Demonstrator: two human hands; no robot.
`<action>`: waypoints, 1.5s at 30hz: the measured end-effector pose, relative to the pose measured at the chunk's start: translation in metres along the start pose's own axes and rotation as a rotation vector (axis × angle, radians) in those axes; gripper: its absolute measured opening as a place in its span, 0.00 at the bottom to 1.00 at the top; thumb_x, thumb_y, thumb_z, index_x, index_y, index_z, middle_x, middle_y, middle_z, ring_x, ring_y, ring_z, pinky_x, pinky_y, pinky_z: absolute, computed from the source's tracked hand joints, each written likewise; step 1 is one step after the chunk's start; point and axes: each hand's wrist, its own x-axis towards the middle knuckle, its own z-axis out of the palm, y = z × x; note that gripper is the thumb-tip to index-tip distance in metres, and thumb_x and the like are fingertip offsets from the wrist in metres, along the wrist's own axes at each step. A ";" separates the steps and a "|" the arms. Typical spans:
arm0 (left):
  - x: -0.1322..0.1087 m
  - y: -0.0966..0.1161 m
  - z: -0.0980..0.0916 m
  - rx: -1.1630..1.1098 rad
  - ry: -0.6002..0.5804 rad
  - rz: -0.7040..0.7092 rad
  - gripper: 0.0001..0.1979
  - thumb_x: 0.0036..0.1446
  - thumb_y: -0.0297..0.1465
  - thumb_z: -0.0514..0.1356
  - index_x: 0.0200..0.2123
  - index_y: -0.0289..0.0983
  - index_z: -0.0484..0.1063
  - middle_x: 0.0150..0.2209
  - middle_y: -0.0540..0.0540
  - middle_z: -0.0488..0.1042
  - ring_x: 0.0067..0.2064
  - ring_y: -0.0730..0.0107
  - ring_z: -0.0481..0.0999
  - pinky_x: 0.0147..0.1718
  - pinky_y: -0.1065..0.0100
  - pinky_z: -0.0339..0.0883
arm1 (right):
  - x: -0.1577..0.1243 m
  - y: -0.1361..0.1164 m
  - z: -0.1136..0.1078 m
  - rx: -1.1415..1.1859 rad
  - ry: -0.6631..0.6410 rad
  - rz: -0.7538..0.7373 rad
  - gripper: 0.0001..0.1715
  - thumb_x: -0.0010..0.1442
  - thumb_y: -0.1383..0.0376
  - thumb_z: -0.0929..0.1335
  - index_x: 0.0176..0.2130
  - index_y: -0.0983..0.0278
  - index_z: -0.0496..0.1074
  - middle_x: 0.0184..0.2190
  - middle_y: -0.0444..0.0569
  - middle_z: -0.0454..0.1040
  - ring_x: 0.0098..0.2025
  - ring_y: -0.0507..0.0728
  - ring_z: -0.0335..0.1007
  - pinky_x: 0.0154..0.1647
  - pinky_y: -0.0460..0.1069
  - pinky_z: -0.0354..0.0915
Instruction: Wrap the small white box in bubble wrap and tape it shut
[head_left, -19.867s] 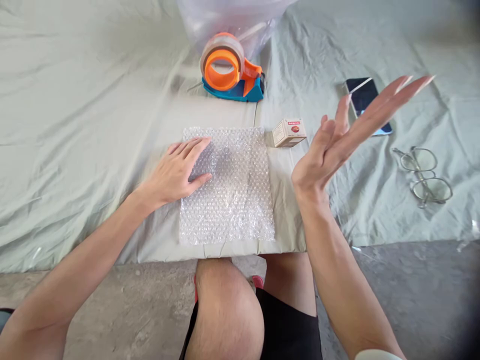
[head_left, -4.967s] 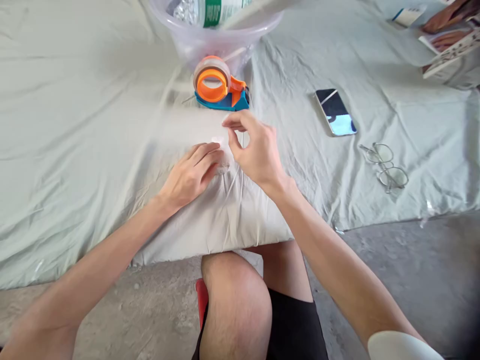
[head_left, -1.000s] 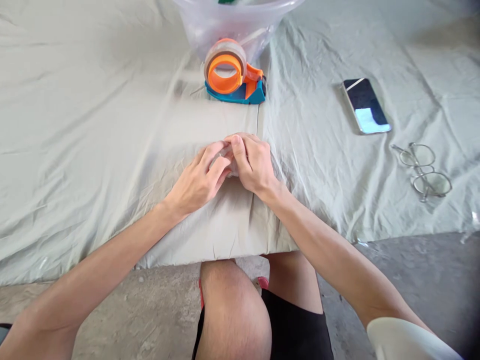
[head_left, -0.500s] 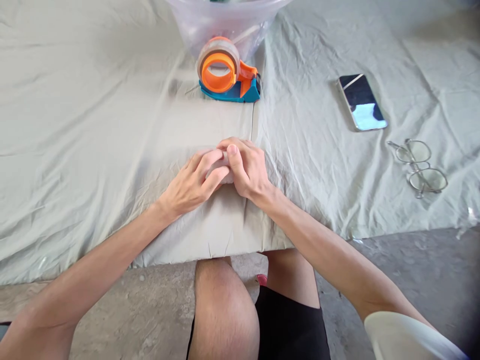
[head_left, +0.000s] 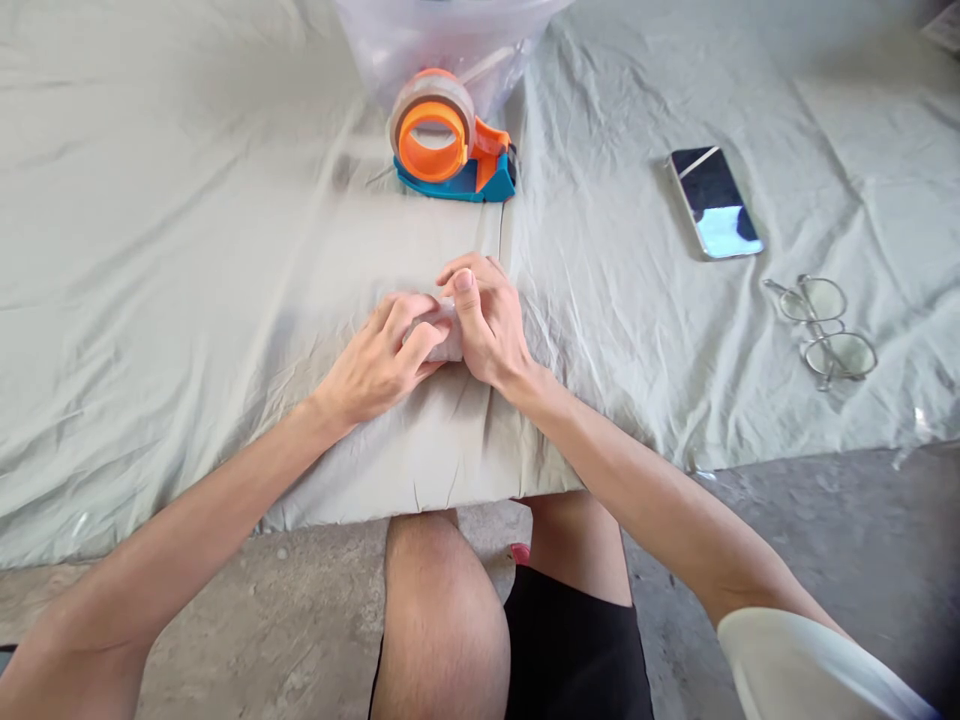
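head view: grasping a small wrapped bundle (head_left: 448, 347) between left hand (head_left: 382, 355) and right hand (head_left: 491, 325), near the front edge of the grey-green cloth (head_left: 187, 280). with left hand, gripping the left side: fingers bent over the top, thumb low on the near side. with right hand, cupping the right end: fingers curled round the far side, thumb raised and nearly straight; cannot tell exact fingertip contact, partly hidden. looks pale and semi-clear where exposed between the hands; cannot tell whether resting on the cloth or lifted just above.

beyond the hands, well apart: noted a blue and orange tape dispenser (head_left: 457, 147), loaded with a roll, just in front of a translucent tub (head_left: 450, 40), cut off at top. to the right: noted a phone (head_left: 716, 205), lying screen up, and near it wire-framed glasses (head_left: 838, 353). below the cloth edge: bent knee (head_left: 442, 610), black shorts (head_left: 574, 650), grey floor (head_left: 285, 620).
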 end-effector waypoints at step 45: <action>0.013 0.008 -0.008 0.097 0.094 0.009 0.12 0.82 0.31 0.65 0.64 0.40 0.75 0.63 0.37 0.84 0.63 0.48 0.86 0.59 0.53 0.79 | 0.004 0.001 0.002 0.014 -0.091 0.015 0.33 0.87 0.39 0.51 0.44 0.52 0.70 0.45 0.51 0.81 0.51 0.63 0.79 0.62 0.59 0.77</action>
